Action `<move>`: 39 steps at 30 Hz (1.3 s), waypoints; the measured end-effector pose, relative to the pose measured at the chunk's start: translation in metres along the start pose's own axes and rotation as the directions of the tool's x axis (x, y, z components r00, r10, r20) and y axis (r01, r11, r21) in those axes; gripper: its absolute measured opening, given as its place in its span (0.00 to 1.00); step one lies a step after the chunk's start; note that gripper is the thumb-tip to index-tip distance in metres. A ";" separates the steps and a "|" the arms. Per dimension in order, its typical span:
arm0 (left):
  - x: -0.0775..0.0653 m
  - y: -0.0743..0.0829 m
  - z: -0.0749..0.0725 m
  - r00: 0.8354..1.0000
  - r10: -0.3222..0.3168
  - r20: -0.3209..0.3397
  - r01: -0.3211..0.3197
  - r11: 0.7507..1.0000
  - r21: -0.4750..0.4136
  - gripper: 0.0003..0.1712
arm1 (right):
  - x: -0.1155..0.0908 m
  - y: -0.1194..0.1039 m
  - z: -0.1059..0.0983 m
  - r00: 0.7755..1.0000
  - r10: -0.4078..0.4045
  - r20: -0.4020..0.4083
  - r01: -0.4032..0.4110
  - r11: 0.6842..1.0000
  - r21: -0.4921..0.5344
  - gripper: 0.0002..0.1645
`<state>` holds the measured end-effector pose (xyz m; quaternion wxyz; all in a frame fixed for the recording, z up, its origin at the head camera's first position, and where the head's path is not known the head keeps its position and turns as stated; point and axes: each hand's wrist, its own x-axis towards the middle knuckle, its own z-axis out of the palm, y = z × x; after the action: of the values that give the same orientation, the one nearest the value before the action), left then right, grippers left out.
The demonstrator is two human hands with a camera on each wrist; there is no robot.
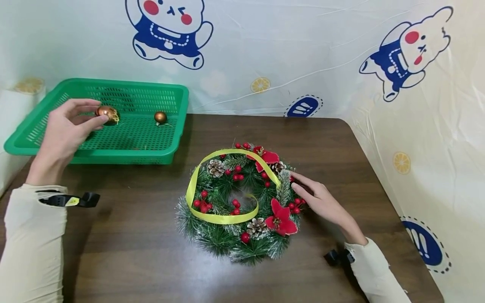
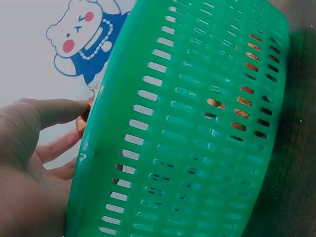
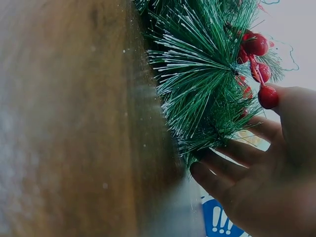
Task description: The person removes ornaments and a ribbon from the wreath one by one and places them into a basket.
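My left hand (image 1: 70, 126) pinches a shiny copper Christmas bauble (image 1: 108, 113) between thumb and fingertips, above the left part of the green plastic basket (image 1: 123, 156). In the left wrist view the basket's slotted wall (image 2: 187, 118) hides most of that bauble. A green Christmas wreath (image 1: 217, 240) lies on the table, trimmed with red berries, pine cones and red flowers. Looped over its top is a yellow ribbon (image 1: 223, 219). My right hand (image 1: 323, 202) rests at the wreath's right edge, fingers extended among the frosted needles (image 3: 197, 74), thumb beside the red berries (image 3: 268, 96).
Another copper bauble (image 1: 161, 117) sits in the right part of the basket. The brown wooden table (image 1: 144, 252) meets a pale cloth (image 1: 235, 50) printed with cartoon figures at the back and right.
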<state>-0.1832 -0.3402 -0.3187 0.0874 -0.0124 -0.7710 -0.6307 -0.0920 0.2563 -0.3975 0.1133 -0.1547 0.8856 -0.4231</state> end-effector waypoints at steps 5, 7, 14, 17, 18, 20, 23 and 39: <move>0.000 -0.002 0.000 1.000 -0.024 -0.010 0.026 0.960 0.278 0.26 | 0.001 0.000 0.001 1.000 -0.009 -0.011 0.009 1.000 -0.001 0.30; 0.000 -0.003 0.001 0.999 -0.032 -0.009 0.033 0.941 0.338 0.28 | 0.002 0.000 0.001 1.000 -0.014 -0.015 0.014 1.000 -0.003 0.30; 0.000 -0.008 0.001 1.000 -0.017 -0.012 0.020 0.912 0.409 0.28 | 0.003 -0.001 0.001 0.999 -0.020 -0.033 0.019 1.000 -0.018 0.30; 0.000 -0.009 0.001 1.000 -0.014 -0.013 0.018 0.914 0.405 0.26 | 0.003 -0.001 0.001 0.999 -0.018 -0.035 0.017 1.000 -0.022 0.30; 0.000 -0.009 0.001 1.000 -0.014 -0.012 0.018 0.917 0.399 0.26 | 0.003 -0.002 0.001 0.999 -0.019 -0.035 0.018 1.000 -0.024 0.30; 0.000 -0.009 0.000 1.000 -0.012 -0.006 0.013 0.923 0.384 0.25 | 0.003 -0.001 0.001 0.999 -0.021 -0.038 0.020 1.000 -0.024 0.30; 0.000 -0.009 0.000 1.000 -0.004 0.003 0.003 0.932 0.362 0.25 | 0.003 0.000 0.001 0.999 -0.022 -0.041 0.021 0.999 -0.024 0.30; 0.000 -0.006 0.004 0.998 0.056 -0.009 -0.049 0.928 0.369 0.24 | 0.000 -0.003 0.003 0.998 -0.015 -0.062 0.013 0.999 -0.041 0.30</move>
<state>-0.1840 -0.3377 -0.3257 0.1123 -0.0104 -0.8743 -0.4722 -0.0904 0.2527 -0.3966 0.0795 -0.1498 0.8960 -0.4103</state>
